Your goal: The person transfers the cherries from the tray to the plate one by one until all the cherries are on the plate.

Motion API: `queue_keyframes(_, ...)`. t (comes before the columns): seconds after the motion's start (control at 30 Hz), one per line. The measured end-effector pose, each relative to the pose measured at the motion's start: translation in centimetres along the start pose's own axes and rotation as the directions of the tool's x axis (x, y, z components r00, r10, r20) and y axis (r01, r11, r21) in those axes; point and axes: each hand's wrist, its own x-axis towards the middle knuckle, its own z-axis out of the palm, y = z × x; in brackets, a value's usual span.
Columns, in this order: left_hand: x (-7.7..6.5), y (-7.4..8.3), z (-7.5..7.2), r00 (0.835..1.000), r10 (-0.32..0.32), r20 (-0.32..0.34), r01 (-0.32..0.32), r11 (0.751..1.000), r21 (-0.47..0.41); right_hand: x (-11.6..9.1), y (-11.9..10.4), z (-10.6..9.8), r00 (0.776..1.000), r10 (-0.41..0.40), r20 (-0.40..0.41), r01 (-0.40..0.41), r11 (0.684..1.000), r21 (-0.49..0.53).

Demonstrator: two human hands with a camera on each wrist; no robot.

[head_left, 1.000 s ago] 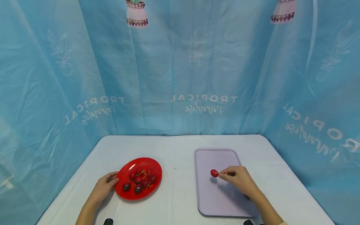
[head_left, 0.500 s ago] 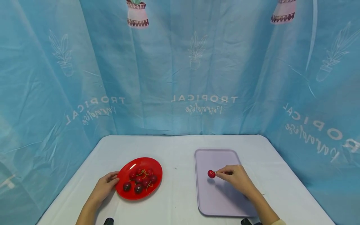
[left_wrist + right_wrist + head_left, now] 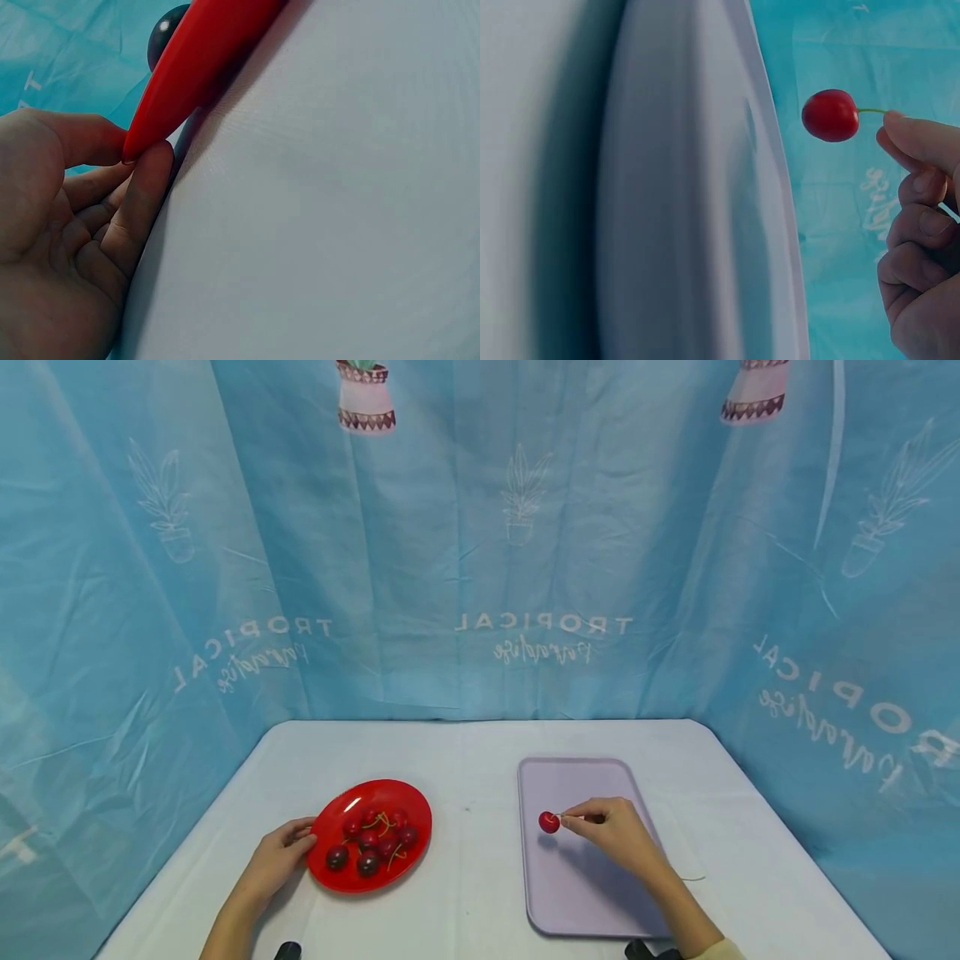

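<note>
On the left of the table lies a red plate [image 3: 408,860] with several dark and bright red cherries [image 3: 368,862] in it, some with green stems. My left hand [image 3: 276,862] pinches the plate's near-left rim; the left wrist view shows the thumb above and fingertips below the red edge [image 3: 180,82]. Over the pale purple tray [image 3: 577,781], my right hand [image 3: 618,835] holds one red cherry [image 3: 549,822]. In the right wrist view the cherry [image 3: 830,115] dangles by its green stem [image 3: 871,110], which thumb and forefinger pinch, the other fingers curled.
A white cloth covers the table [image 3: 472,893]. A thin loose stem [image 3: 693,879] lies to the right of the tray, beside my forearm. Blue printed curtains [image 3: 487,543] hang behind the table and along both sides.
My right hand has moved left over the tray with the cherry. The thin stem on the cloth has come into sight behind the forearm. The left hand and plate have stayed put.
</note>
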Motion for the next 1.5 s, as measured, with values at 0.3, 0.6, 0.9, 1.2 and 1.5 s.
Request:
queue_keyframes(0.3,0.0,0.0,0.0,1.0,0.002,0.006,-0.003,1.0,0.008,0.8,-0.5,1.1,1.0,0.008,0.006,-0.008,1.0,-0.004)
queue_keyframes(0.6,-0.3,0.5,-0.3,1.0,0.007,0.014,-0.007,1.0,-0.002,1.5,-1.2,1.9,1.0,-0.005,0.019,0.004,1.0,0.029)
queue_keyframes(0.9,-0.3,0.5,-0.2,1.0,0.005,0.01,-0.005,1.0,0.003,2.0,-1.7,2.9,0.999,0.008,0.038,-0.01,0.999,0.047)
queue_keyframes(1.2,0.0,0.4,-0.4,1.0,0.017,0.013,-0.017,1.0,-0.002,2.6,-2.1,3.7,0.999,-0.011,0.044,0.009,0.999,0.053)
queue_keyframes(1.5,-0.4,0.5,-0.3,1.0,0.019,0.016,-0.019,1.0,-0.007,3.1,-2.7,4.4,0.998,-0.027,0.058,0.025,0.999,0.037)
